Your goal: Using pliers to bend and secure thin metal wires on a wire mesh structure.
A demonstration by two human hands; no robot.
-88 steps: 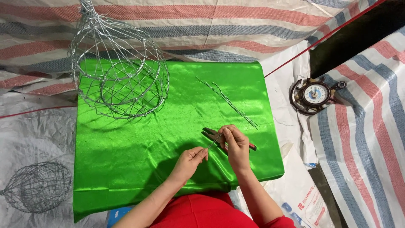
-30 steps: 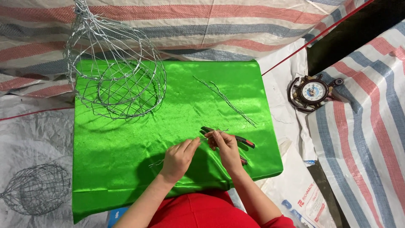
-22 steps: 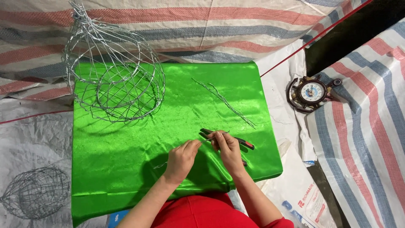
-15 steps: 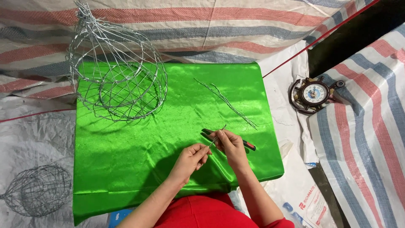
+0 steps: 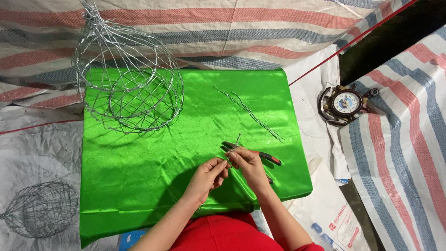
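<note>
Two hands, my left hand [image 5: 210, 171] and right hand [image 5: 246, 160], pinching short wire piece [image 5: 233, 148]; finished wire cage [image 5: 127, 88] at 10 o'clock, spare wires [image 5: 251, 114] unused.

A makeshift craft workspace on the ground. Striped tarpaulin [image 5: 260, 28] covers the floor around a green satin cloth [image 5: 139, 167], with wire cages at ten [image 5: 127, 88] and eight o'clock [image 5: 39, 209]. A small clock [image 5: 346, 103] lies at two o'clock.

A wire basket [image 5: 129, 88] stands on the cloth's [image 5: 139, 172] far left corner. Loose wires [image 5: 251, 113] lie to its right, pliers [image 5: 260, 155] nearer the person. Left of the cloth lies a wire cage [image 5: 39, 209]; right, a clock [image 5: 346, 103].
</note>
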